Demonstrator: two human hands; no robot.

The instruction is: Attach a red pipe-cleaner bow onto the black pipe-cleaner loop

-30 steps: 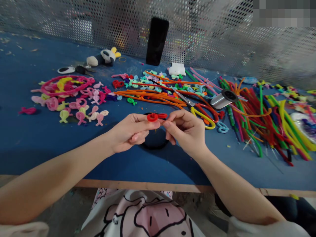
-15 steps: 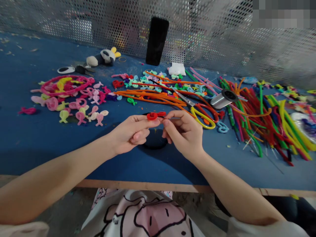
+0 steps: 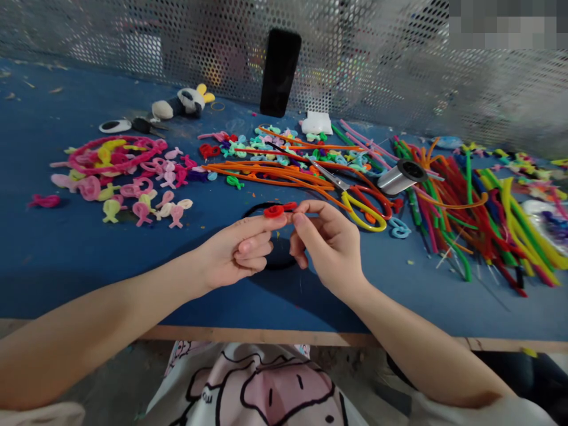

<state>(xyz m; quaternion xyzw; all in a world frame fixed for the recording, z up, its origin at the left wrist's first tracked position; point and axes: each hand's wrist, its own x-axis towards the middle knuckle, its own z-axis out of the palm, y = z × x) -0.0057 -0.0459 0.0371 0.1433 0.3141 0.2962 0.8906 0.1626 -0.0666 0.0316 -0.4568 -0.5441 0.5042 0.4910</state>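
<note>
My left hand (image 3: 242,248) pinches a small looped red pipe cleaner (image 3: 274,211) between thumb and forefinger, its other fingers curled in. At the right end of this piece, my right hand (image 3: 331,245) is closed, thumb and forefinger pressed together; its fingertips hide exactly what they grip there. A faint thin strand hangs below the right fingers. Behind and beneath both hands lies a black ring (image 3: 279,266) on the blue table, partly covered. Just beyond the right hand are scissors (image 3: 366,210) with yellow and red handles, and a light blue pipe-cleaner loop (image 3: 399,228).
Pink and yellow twisted pieces (image 3: 142,210) lie left. Orange pipe cleaners (image 3: 275,176) stretch across the middle, near a silver wire spool (image 3: 397,177). Multicoloured pipe cleaners (image 3: 479,213) pile up right. A phone (image 3: 280,74) leans on the perforated metal screen (image 3: 377,71).
Both hands stay at the red pipe cleaner in nearly the same place. The left hand's curled fingers now show more, and the view has shifted slightly.
</note>
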